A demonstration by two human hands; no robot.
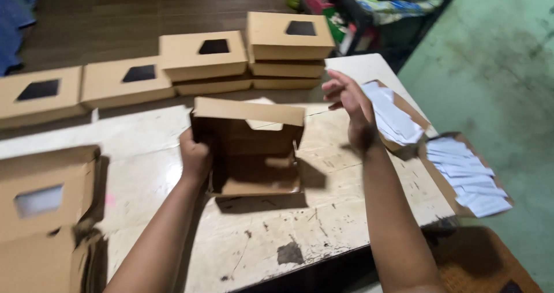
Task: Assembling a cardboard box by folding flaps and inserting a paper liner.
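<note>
My left hand point(195, 154) is clamped on the left wall of the open brown cardboard box point(254, 149) at the centre of the worn pale desk point(277, 235), steadying it with its lid up. My right hand point(349, 100), fingers spread and empty, hovers at two o'clock near trays of white paper slips point(398, 120). Closed brown window boxes point(202, 53) line the twelve o'clock edge. The floor at three o'clock is green concrete point(508, 51).

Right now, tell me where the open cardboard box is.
In the head view, the open cardboard box stands mid-table, gripped at its left wall by the left hand. The right hand hovers just to its right, and closed boxes line up behind it.
</note>
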